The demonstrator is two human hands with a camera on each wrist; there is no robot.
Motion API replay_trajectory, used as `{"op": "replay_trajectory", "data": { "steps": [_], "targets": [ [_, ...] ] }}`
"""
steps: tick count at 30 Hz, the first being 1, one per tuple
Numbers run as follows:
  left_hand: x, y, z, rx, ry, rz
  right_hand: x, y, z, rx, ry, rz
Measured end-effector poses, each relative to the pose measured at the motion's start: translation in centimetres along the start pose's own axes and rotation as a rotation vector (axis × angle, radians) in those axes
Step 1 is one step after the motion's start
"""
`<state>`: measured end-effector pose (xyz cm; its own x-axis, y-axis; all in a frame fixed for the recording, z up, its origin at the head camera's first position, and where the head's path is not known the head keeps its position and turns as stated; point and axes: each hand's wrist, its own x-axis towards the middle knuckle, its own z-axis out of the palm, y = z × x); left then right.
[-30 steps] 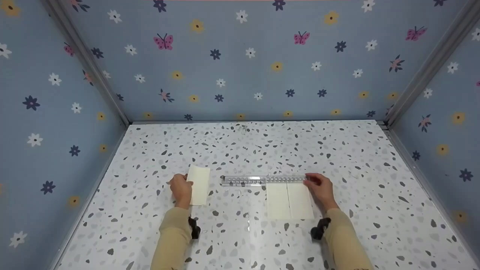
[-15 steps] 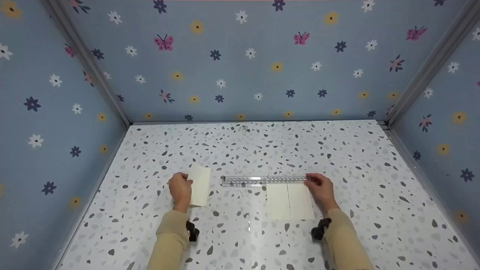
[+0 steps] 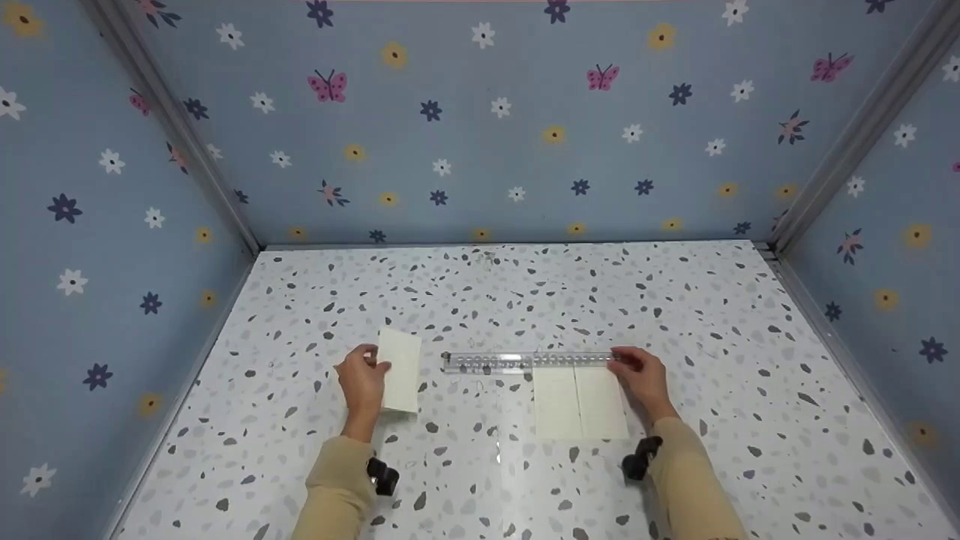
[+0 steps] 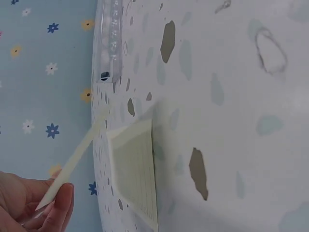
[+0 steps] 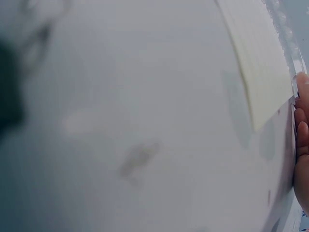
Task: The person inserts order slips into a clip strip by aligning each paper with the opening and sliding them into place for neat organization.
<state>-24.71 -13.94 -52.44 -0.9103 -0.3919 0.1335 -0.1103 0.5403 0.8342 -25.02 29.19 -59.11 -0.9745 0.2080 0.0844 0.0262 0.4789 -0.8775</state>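
Observation:
My left hand (image 3: 363, 381) pinches the left edge of a pale cream piece of paper (image 3: 401, 369), thumb on top. The left wrist view shows this pinched paper (image 4: 72, 162) tilted up off the table, with a lined cream layer (image 4: 135, 169) beneath it; whether the two are joined, I cannot tell. At the right, my right hand (image 3: 646, 381) grips the right end of a clear plastic ruler (image 3: 487, 363). The ruler lies across the top of another cream paper (image 3: 556, 405), which is flat and has a dark line down its middle. Only part of the right hand appears in the right wrist view.
The white speckled table (image 3: 480, 300) carries everything. A blue flowered wall panel (image 3: 480, 165) rises behind it, with more panels at both sides. Black wrist cameras (image 3: 383, 477) sit at the sleeves' inner edges.
My left hand and forearm have shifted slightly left. The paper in it has tilted, its lower corner now moved a little right. The right hand and ruler stay where they were.

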Motion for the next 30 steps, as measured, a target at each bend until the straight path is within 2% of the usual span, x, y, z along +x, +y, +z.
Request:
{"op": "replay_trajectory", "data": {
  "steps": [7, 12, 15, 22, 30],
  "targets": [
    [-1.1, 0.3, 0.1, -0.055, -0.010, -0.050, 0.1, -0.2, 0.0, -0.013, -0.017, 0.056],
    [-1.9, 0.2, 0.3, -0.076, -0.011, -0.048, 0.2, -0.2, 0.1, -0.024, -0.019, 0.076],
    [-2.4, 0.1, 0.5, -0.096, -0.026, -0.051, 0.2, -0.1, 0.1, -0.024, -0.024, 0.089],
    [-3.6, 0.0, 1.2, -0.132, -0.066, -0.098, 0.2, -0.4, -0.1, -0.010, -0.042, 0.134],
    [-5.0, -0.2, 2.1, -0.183, -0.073, -0.143, 0.1, -0.5, 0.0, -0.006, -0.021, 0.084]
  ]
}}
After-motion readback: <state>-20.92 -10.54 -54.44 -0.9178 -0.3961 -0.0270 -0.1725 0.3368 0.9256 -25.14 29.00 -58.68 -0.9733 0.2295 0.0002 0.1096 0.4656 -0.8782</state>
